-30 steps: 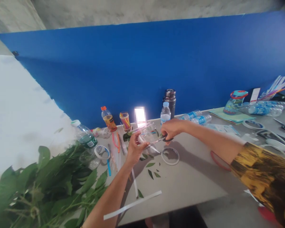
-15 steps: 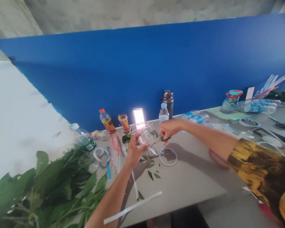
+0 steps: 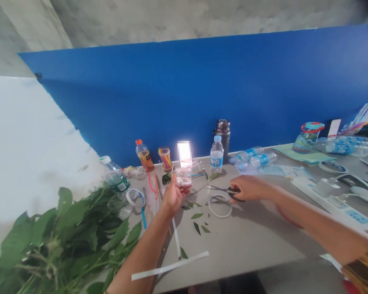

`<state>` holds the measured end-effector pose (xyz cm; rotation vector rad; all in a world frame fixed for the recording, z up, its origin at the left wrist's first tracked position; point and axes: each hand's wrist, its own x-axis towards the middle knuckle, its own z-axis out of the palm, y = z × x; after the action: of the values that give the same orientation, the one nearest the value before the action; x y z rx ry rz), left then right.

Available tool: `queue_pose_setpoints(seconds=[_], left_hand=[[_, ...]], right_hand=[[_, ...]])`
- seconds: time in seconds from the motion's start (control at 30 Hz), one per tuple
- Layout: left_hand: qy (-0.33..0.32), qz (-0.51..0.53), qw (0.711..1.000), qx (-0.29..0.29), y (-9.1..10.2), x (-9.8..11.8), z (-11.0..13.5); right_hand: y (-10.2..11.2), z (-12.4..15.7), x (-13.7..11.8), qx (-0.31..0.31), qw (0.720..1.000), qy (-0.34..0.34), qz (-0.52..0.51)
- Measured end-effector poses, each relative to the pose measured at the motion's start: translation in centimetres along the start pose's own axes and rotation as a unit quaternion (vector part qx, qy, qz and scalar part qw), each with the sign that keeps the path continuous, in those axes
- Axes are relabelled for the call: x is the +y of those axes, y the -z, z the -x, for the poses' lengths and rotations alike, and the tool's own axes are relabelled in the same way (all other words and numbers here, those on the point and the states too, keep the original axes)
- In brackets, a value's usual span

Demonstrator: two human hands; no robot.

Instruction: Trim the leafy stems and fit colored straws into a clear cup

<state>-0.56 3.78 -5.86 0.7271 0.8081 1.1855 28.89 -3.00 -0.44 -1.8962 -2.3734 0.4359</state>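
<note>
Left hand [image 3: 172, 197] curling around a clear plastic bottle section [image 3: 183, 178], holding it up above the gray table [image 3: 257, 249]; right hand [image 3: 251, 188] closing on black-handled scissors [image 3: 234, 194], blades pointing toward the left hand. One white tape ring [image 3: 220, 206] lying just below the scissors, about five loose green leaves [image 3: 197, 228] scattering nearby, open table stretching toward the near edge.
</note>
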Motion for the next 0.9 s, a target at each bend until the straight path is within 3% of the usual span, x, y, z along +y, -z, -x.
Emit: queue_pose_setpoints(seconds=[0.17,0.37,0.43,0.57,0.7,0.8,0.9], left_hand=[[0.072,0.084,0.992,-0.058,-0.5,-0.2,0.7],[0.101,0.093,0.981,-0.14,-0.3,-0.3,1.5],[0.099,0.091,0.976,-0.173,-0.3,-0.6,2.0],[0.07,0.02,0.969,-0.237,-1.0,-2.5,3.1],[0.091,-0.08,0.944,-0.308,-2.0,-4.7,4.1],[0.078,-0.15,0.924,-0.342,-2.5,-5.2,4.6],[0.053,-0.207,0.91,-0.354,-2.8,-4.8,4.7]], right_hand=[[-1.7,1.2,1.6,-0.055,0.986,-0.009,-0.157],[-2.9,0.6,0.7,-0.046,0.982,-0.026,-0.181],[-3.2,0.4,0.9,-0.058,0.974,-0.002,-0.218],[-3.0,0.3,1.5,-0.112,0.935,0.063,-0.331],[-2.3,0.0,1.8,-0.151,0.908,0.062,-0.386],[-1.4,-0.6,1.5,-0.133,0.936,0.057,-0.321],[-0.3,-1.2,0.8,-0.049,0.972,0.043,-0.225]])
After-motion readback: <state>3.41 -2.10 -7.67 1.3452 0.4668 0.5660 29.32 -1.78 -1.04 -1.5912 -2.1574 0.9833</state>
